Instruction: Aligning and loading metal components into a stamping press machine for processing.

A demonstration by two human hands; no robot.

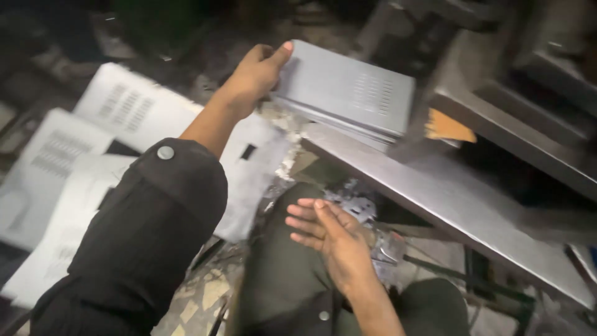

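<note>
The left hand point(258, 73) reaches forward at the end of an outstretched arm and grips the near left edge of a grey sheet-metal panel point(348, 93). Its thumb point(281, 55) lies flat on the panel's top face by the upper corner, while the other fingers curl under the edge and are hidden from view. The panel, punched with a small block of vent slots, is the top one of a short stack of like panels point(339, 121), and it rests tilted at the left end of a long steel workbench point(435, 193). The arm wears a black sleeve point(155, 230) rolled up above the elbow. The right hand point(333, 239) hangs lower, over the person's lap and well apart from the panel, palm turned up and leftward, fingers point(301, 221) loosely spread and slightly bent, holding nothing. Just behind it lies a small pile of bright punched metal pieces point(354, 205), close to the knuckles though whether touching cannot be told. To the left, on the floor, lie several pale slotted panels point(118, 109), overlapping one another.
</note>
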